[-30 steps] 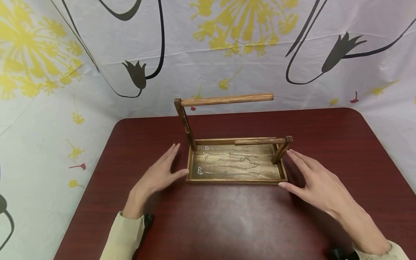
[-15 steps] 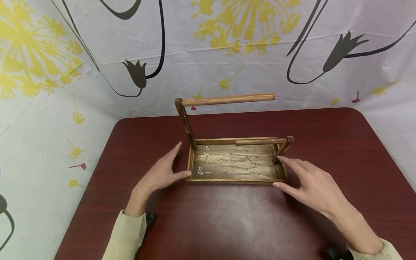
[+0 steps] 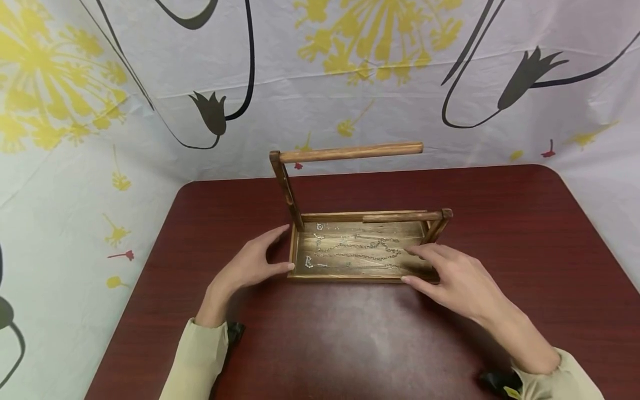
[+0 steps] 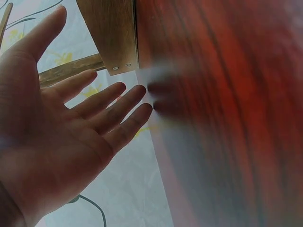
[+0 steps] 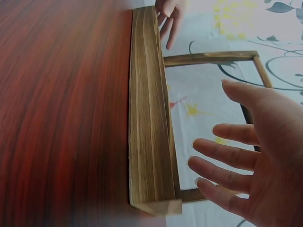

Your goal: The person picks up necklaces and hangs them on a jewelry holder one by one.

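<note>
A brown wooden jewelry stand [image 3: 350, 279] with a shallow tray base sits mid-table in the head view. Fine chain necklaces [image 3: 357, 256] and small silvery pieces [image 3: 308, 262] lie along its floor. My left hand [image 3: 250, 265] is beside the tray's left end, thumb tip at the front left corner; its fingers spread loosely in the left wrist view, near the stand's screwed end [image 4: 113, 38]. Over the right end hovers my right hand [image 3: 460, 280], thumb by the front rim, fingers above the tray floor. Relaxed, apart fingers [image 5: 225, 153] show in the right wrist view, holding nothing.
A tall post on the left carries a long upper bar [image 3: 350, 153]; a shorter post on the right carries a lower bar [image 3: 400, 218]. The dark red table [image 3: 360, 339] meets a patterned white cloth [image 3: 320, 72] behind it.
My right hand has moved left, from beside the tray's right end to over it. The left hand has shifted slightly right, its fingers bending a little toward the tray. The stand stays put.
</note>
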### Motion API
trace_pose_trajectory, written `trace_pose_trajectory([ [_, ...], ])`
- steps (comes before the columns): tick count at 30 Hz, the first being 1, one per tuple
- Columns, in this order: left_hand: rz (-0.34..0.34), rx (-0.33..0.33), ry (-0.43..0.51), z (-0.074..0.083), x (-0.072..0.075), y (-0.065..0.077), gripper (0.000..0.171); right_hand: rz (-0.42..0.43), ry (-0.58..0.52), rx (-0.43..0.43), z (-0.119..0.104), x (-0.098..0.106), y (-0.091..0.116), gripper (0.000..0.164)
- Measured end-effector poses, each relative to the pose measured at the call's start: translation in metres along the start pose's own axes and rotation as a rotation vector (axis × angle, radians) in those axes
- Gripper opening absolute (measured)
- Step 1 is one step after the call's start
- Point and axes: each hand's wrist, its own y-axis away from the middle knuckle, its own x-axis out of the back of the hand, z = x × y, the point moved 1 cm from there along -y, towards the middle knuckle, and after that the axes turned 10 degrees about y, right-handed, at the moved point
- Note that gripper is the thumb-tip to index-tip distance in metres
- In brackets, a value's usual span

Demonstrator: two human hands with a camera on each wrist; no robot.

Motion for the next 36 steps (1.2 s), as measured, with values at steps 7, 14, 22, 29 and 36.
trace_pose_trajectory([
  [7,0.007,-0.018,0.012,-0.001,0.001,-0.006,0.086,-0.043,-0.044,0.027,-0.005,-0.010,-0.012,0.053],
  [14,0.017,-0.030,0.007,-0.002,0.001,-0.011,0.086,-0.061,-0.104,0.036,-0.009,-0.016,-0.020,0.049],
  [22,-0.005,-0.013,0.010,0.000,0.000,-0.014,0.081,-0.088,-0.145,0.060,-0.018,-0.025,-0.028,0.043],
  [29,-0.007,-0.001,0.003,0.001,0.001,-0.017,0.076,-0.063,-0.232,0.102,-0.019,-0.039,-0.041,0.036],
  [36,-0.014,-0.006,0.005,0.001,0.001,-0.016,0.074,-0.071,-0.261,0.098,-0.023,-0.049,-0.048,0.033],
])
